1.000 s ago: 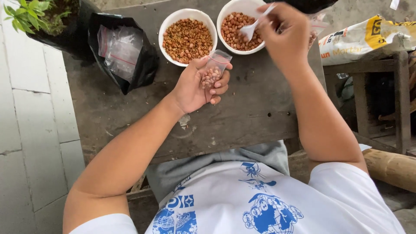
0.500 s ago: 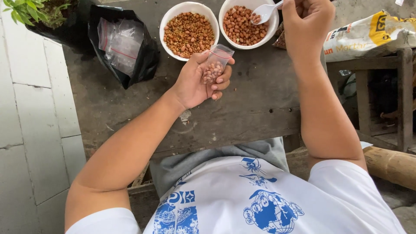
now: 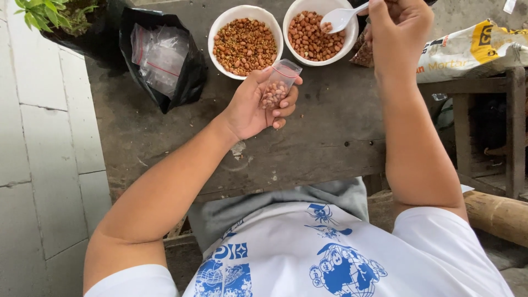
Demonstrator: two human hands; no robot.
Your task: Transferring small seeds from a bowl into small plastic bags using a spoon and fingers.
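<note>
My left hand (image 3: 254,104) holds a small clear zip bag (image 3: 278,83) upright, partly filled with peanuts, its mouth open toward the bowls. My right hand (image 3: 399,30) grips a white plastic spoon (image 3: 339,18), whose bowl rests over the right white bowl (image 3: 300,9) of reddish peanuts. A second white bowl (image 3: 221,25) to its left holds smaller mixed brown seeds or nuts, just beyond the zip bag. Both bowls stand on a dark, worn wooden table (image 3: 308,137).
A black plastic bag (image 3: 190,77) with several empty clear zip bags (image 3: 159,52) lies at the table's left. A potted green plant (image 3: 52,16) sits far left. A printed sack (image 3: 467,49) rests on a wooden frame at right. Another filled packet (image 3: 363,52) lies under my right wrist.
My right hand lifted the spoon out of the peanuts and shifted right to the bowl's rim. The left hand kept the bag in place.
</note>
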